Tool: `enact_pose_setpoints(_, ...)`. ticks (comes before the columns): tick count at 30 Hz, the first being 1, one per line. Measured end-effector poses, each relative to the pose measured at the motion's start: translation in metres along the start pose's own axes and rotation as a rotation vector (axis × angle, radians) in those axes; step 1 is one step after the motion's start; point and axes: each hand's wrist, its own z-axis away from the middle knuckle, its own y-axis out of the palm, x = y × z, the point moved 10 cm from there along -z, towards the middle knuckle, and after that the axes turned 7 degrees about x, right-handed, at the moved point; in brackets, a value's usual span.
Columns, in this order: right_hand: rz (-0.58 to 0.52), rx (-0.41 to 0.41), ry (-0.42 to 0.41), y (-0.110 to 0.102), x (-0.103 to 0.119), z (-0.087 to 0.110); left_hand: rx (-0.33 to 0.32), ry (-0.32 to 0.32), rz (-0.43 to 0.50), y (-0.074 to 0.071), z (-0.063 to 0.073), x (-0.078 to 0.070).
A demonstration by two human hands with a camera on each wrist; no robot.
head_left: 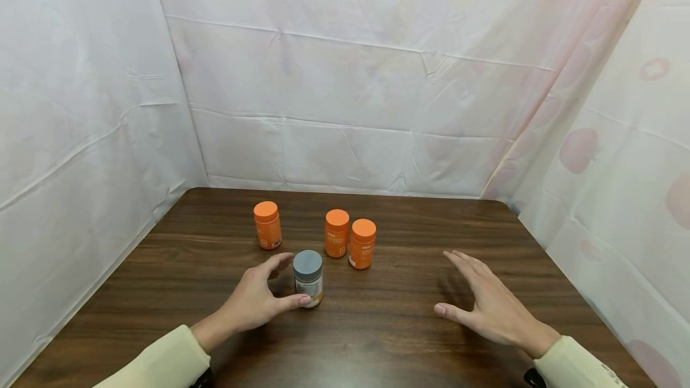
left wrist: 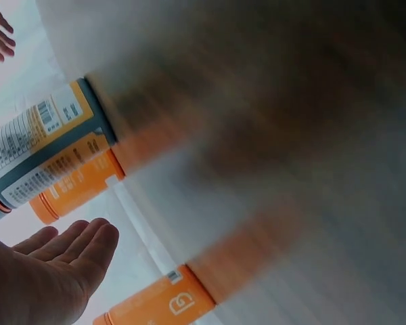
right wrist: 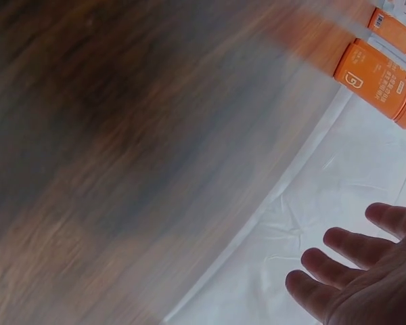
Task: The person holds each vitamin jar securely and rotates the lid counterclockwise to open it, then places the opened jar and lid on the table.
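Note:
A jar with a grey lid (head_left: 308,265) and a white, grey and yellow label (left wrist: 44,139) stands upright on the table. My left hand (head_left: 257,297) is spread at its left side. In the head view the thumb overlaps the jar's front; whether it touches, I cannot tell. The left wrist view shows the fingers (left wrist: 88,254) fairly straight and apart from the jar. My right hand (head_left: 487,303) hovers over the table's right part, thumb and fingers spread, holding nothing. Its fingers (right wrist: 355,247) also show in the right wrist view.
Three orange bottles stand upright behind the jar: one (head_left: 268,226) at the left, one (head_left: 336,235) near the middle, and another (head_left: 362,247) close beside it. The dark wooden table (head_left: 399,328) meets pale cloth (head_left: 345,76) hanging at the back and both sides.

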Motion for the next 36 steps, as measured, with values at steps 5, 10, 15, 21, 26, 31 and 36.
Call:
enact_pose_setpoints(5, -0.018, 0.000, 0.000, 0.001, 0.001, 0.000, -0.001, -0.016, 0.045, 0.004, -0.002, -0.001)
enact_pose_setpoints(10, -0.036, -0.006, -0.005, 0.002, 0.003, 0.001, 0.001, -0.045, 0.090, 0.009, -0.005, 0.000)
enact_pose_setpoints(15, -0.038, -0.003, -0.012, 0.003, 0.006, 0.001, -0.005, -0.069, 0.124, 0.011, -0.006, 0.002)
enact_pose_setpoints(21, -0.044, -0.003, -0.009, 0.004, 0.005, 0.000, -0.011, -0.091, 0.138, 0.013, -0.008, 0.003)
enact_pose_setpoints(26, -0.051, 0.001, -0.011, 0.005, 0.006, 0.000, -0.027, -0.114, 0.145, 0.014, -0.010, 0.001)
enact_pose_setpoints(31, -0.050, 0.000, -0.024, 0.006, 0.009, 0.000, -0.008, -0.154, 0.169, 0.019, -0.013, 0.003)
enact_pose_setpoints(36, -0.048, -0.004, -0.035, 0.006, 0.012, 0.000, 0.008, -0.160, 0.178, 0.022, -0.015, 0.004)
